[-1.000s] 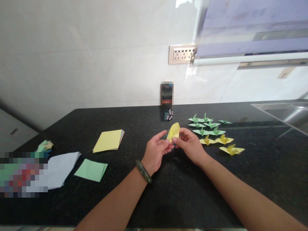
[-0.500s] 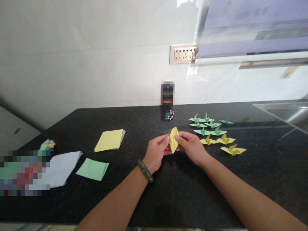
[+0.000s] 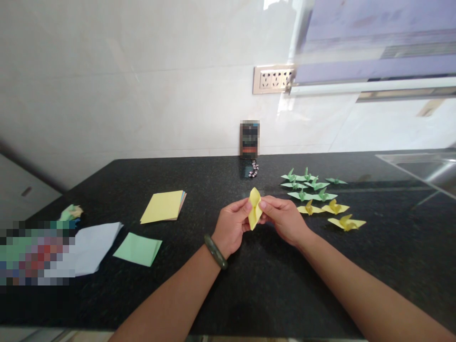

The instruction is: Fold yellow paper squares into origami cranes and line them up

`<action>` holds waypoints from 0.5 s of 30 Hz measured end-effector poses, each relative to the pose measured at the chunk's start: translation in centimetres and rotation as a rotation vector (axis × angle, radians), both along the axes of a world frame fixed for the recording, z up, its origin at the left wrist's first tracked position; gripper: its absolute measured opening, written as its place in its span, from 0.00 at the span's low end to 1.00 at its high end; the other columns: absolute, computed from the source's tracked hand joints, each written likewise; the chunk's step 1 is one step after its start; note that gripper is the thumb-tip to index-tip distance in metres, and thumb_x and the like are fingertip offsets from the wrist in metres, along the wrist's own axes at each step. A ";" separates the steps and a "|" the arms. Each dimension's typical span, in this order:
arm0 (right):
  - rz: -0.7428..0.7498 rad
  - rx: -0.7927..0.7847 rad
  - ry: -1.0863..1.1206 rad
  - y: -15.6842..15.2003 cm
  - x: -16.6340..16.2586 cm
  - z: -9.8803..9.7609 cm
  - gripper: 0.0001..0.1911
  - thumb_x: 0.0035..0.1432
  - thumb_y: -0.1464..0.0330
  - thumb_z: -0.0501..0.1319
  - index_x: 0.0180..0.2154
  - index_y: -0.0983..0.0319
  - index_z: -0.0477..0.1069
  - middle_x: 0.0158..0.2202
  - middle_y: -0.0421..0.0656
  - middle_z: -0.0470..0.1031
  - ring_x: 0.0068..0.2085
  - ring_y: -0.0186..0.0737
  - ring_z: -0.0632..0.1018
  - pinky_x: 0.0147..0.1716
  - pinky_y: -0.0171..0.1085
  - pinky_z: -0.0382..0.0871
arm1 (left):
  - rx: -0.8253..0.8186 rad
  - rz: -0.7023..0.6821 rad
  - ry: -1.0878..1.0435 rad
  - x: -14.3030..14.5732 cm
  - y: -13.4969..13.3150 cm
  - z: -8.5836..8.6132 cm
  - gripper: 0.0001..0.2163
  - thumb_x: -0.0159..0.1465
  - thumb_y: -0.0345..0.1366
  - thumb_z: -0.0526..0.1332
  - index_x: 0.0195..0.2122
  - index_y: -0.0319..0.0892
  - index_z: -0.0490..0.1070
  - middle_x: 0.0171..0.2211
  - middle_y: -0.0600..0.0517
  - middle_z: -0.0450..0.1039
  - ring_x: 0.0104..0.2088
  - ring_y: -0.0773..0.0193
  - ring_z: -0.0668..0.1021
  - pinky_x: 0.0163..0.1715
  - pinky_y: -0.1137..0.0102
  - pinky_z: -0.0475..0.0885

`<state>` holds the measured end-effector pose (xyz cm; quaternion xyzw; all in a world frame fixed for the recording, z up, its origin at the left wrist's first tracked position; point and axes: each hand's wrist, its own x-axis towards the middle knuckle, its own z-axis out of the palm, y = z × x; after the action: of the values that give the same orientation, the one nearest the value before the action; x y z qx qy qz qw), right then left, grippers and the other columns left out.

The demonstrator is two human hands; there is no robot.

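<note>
Between both hands, above the dark counter, is a piece of folded yellow origami paper (image 3: 254,209), long and pointed at top and bottom. My left hand (image 3: 232,223) pinches its left side, thumb in front and fingers behind. Gripping the right side, my right hand (image 3: 286,217) has its thumb pressed on the front near the middle. The fingers behind the paper are partly hidden. A dark green bangle (image 3: 215,251) circles my left wrist. Just right of my right hand stand yellow paper cranes (image 3: 309,208), with several green paper cranes (image 3: 302,195) behind them.
A stack of yellow-topped square paper (image 3: 162,207) lies left of my hands, with green paper (image 3: 138,249) and white sheets (image 3: 94,247) nearer. A blurred phone-like object (image 3: 250,139) leans on the wall, a beaded strap (image 3: 254,168) below it. A sink (image 3: 427,166) is at right.
The yellow paper has turned slightly in my fingers and been pinched narrower at its middle, with its upper part bulging open. Both hands stay in nearly the same place.
</note>
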<state>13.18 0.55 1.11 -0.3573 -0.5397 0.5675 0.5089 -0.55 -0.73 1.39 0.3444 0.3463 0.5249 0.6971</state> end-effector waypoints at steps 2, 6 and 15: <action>-0.007 -0.015 0.023 0.1 0.0 -0.1 0.14 0.46 0.60 0.65 0.35 0.61 0.77 0.26 0.39 0.71 0.23 0.29 0.69 0.24 0.33 0.66 | 0.023 -0.015 0.003 0.0 -0.1 0.0 0.17 0.52 0.40 0.65 0.41 0.36 0.73 0.26 0.48 0.76 0.23 0.65 0.76 0.23 0.73 0.68; -0.056 -0.062 0.068 0.1 -0.1 -0.1 0.14 0.43 0.62 0.68 0.34 0.60 0.78 0.26 0.40 0.73 0.23 0.30 0.69 0.24 0.34 0.67 | 0.049 0.017 0.047 0.1 -0.2 0.1 0.18 0.50 0.42 0.66 0.38 0.35 0.74 0.25 0.47 0.76 0.24 0.63 0.77 0.24 0.71 0.70; -0.065 -0.012 0.053 -0.2 -0.4 -0.2 0.10 0.46 0.63 0.66 0.31 0.61 0.78 0.25 0.39 0.71 0.24 0.31 0.69 0.24 0.33 0.66 | 0.048 0.071 0.071 0.0 -0.2 0.1 0.18 0.49 0.45 0.66 0.32 0.33 0.74 0.26 0.45 0.75 0.25 0.62 0.77 0.26 0.68 0.72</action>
<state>12.78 0.36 0.93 -0.3624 -0.5106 0.5631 0.5393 -0.54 -0.92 1.47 0.3669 0.3701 0.5449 0.6569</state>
